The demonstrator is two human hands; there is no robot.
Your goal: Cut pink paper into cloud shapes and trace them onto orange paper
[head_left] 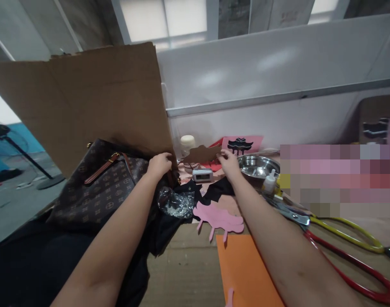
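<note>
My right hand (227, 163) pinches the right end of a brown cardboard cutout (204, 154) with a wavy outline, holding it up near the wall. To its left is my left hand (159, 166), fingers bent and slightly apart, beside the brown patterned handbag (102, 187) and apart from the cutout; I see nothing in it. Behind the cutout stands a jar with a cream lid (187, 141), partly covered. A small white digital clock (202, 175) sits below it. Closer to me lie pink roof-shaped paper cutouts (218, 216) and black scraps (219, 189).
A tall cardboard panel (118, 98) stands at the left. Large scissors with yellow and red handles (300, 218) lie at right, near a metal bowl (257, 166) and a white glue bottle (270, 181). Orange paper (243, 268), a clear plastic bag (177, 204) and dark cloth (163, 234) are nearer.
</note>
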